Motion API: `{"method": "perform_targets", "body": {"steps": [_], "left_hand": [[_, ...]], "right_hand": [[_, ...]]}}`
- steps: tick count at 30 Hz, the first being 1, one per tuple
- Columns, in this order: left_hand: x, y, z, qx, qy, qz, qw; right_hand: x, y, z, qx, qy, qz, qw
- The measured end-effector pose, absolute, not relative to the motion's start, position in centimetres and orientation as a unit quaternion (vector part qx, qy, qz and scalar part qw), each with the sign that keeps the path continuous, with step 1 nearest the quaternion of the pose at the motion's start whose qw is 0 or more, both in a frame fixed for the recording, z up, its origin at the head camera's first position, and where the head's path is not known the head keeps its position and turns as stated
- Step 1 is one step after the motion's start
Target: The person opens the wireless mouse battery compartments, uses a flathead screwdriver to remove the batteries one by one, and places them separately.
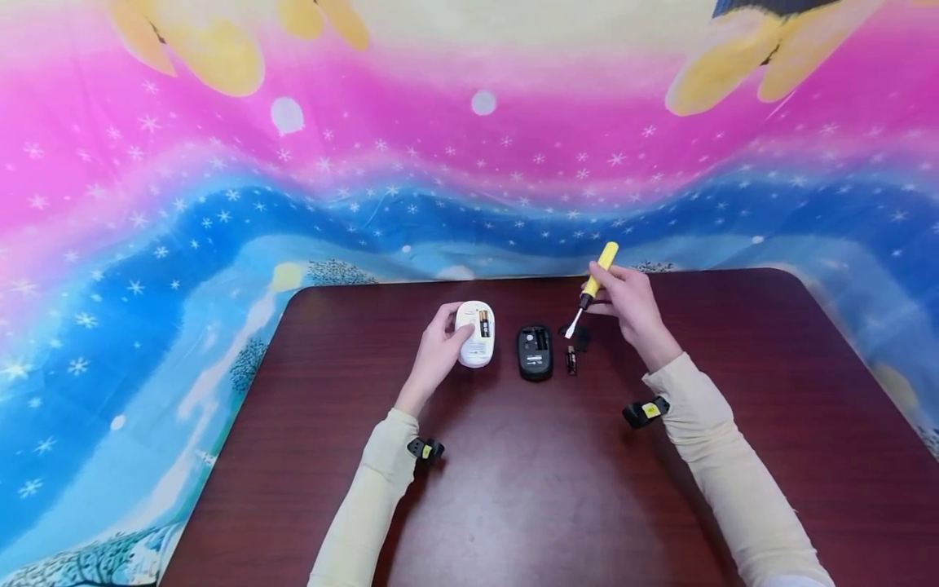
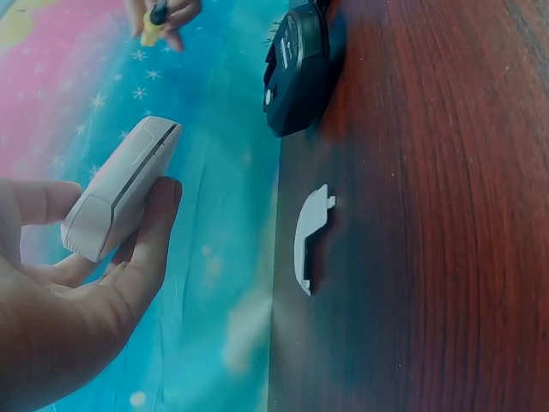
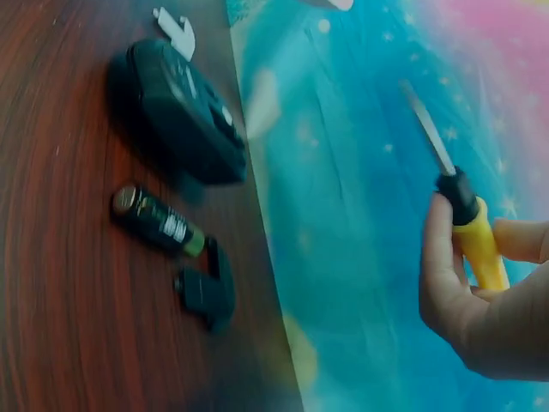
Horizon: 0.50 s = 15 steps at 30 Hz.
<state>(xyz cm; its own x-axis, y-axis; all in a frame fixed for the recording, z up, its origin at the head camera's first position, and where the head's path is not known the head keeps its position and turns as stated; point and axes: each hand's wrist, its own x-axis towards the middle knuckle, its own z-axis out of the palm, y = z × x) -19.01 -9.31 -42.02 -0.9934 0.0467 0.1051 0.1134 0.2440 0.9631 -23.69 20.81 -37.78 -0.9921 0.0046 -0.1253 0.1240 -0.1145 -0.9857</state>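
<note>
White mouse (image 1: 475,346) gripped in left hand (image 1: 437,355), yellow screwdriver (image 1: 596,285) in right hand (image 1: 632,308), one black mouse (image 1: 535,352), one loose battery (image 1: 571,359)

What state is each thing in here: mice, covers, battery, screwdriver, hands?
White mouse: underside up, compartment open, battery inside, held by left hand.
Black mouse: on table, underside up, compartment open.
White cover: off, lying on table.
Black cover: off, lying on table.
Loose battery: lying beside black mouse.
Screwdriver: raised, tip down, gripped by right hand.
</note>
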Motion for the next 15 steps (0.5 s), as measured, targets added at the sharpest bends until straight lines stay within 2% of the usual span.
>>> {"method": "perform_targets", "body": {"steps": [5,15], "left_hand": [[-19.1,-9.6,-42.0,-0.044,-0.782,-0.621,0.033],[-19.3,-9.6,-42.1,-0.039,-0.78,-0.624,0.029]], "right_hand": [[-23.7,22.9,-38.4,0.04,0.697,-0.712,0.083],[-23.5,26.1,-40.5,0.066,0.762,-0.637,0.091]]}}
